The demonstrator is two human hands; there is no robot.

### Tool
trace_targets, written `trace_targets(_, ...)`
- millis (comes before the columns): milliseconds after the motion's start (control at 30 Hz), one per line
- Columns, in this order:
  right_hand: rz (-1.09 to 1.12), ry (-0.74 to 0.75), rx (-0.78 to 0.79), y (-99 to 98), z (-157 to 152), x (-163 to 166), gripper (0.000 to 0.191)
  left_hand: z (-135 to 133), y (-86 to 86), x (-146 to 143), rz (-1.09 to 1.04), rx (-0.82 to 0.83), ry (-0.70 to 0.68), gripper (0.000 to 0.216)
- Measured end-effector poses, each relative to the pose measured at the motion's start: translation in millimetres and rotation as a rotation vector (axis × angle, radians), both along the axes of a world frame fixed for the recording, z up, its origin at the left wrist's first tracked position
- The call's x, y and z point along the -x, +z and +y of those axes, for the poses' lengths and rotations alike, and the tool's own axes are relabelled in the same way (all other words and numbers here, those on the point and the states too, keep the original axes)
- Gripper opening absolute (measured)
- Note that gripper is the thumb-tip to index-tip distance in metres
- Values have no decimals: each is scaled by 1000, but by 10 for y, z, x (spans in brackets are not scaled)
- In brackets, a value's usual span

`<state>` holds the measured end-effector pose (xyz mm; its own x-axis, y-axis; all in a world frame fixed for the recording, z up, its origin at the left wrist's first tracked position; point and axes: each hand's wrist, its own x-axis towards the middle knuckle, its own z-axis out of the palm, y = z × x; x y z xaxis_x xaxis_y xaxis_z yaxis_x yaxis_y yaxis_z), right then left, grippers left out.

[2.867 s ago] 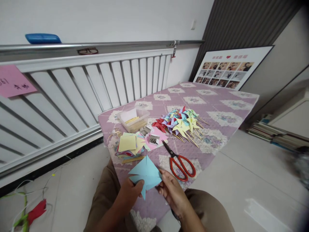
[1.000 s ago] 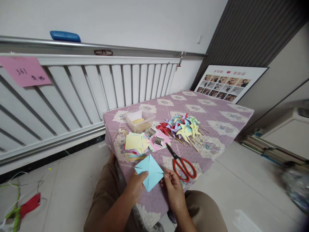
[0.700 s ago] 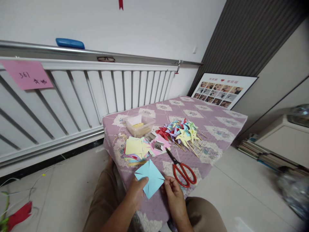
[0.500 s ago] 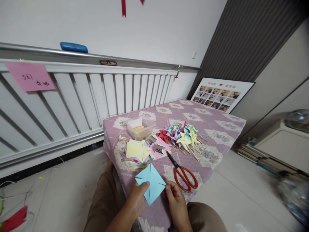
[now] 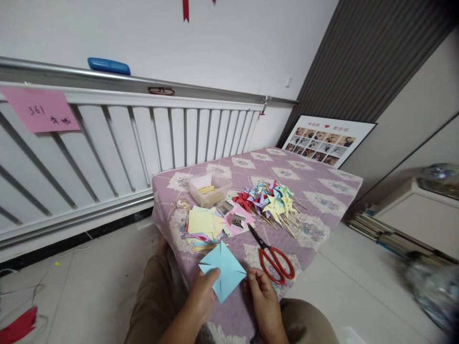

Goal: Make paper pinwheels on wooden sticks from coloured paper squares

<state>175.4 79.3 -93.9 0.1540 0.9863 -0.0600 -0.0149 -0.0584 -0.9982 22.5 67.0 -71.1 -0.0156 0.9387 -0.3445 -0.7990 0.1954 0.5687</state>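
I hold a light blue paper square (image 5: 223, 270), slit from its corners, over the near edge of a purple quilted table (image 5: 315, 191). My left hand (image 5: 202, 298) pinches its lower left side, thumb on top. My right hand (image 5: 262, 296) pinches its right corner with curled fingers. Red-handled scissors (image 5: 274, 258) lie just right of the paper. Beyond it sit a stack of coloured paper squares (image 5: 202, 222), wooden sticks (image 5: 204, 247) and a heap of finished paper pinwheels (image 5: 274, 200).
A clear plastic box of sticks (image 5: 209, 188) stands at the table's left rear. A white radiator (image 5: 143, 138) with a pink note (image 5: 40, 109) runs behind. A photo board (image 5: 324, 139) leans at the back right. Books (image 5: 380, 227) lie on the floor.
The camera tilted upward, so the table sits lower in view. Both hands keep the blue paper, which has turned slightly and whose loose flaps have been pressed flatter.
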Motion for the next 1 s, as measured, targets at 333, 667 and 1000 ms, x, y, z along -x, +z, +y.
trace_targets(333, -143, -46, -212, -116, -174, 69, 20, 44, -71, 11, 25, 94, 14, 51)
trace_targets(667, -361, 188, -335, -97, -324, 243, 19, 41, -28, 12, 64, 26, -43, 37)
trace_targets(1000, -206, 207, -158, 35, -275, 249, 14, 55, -59, -22, 138, -1, -45, 29)
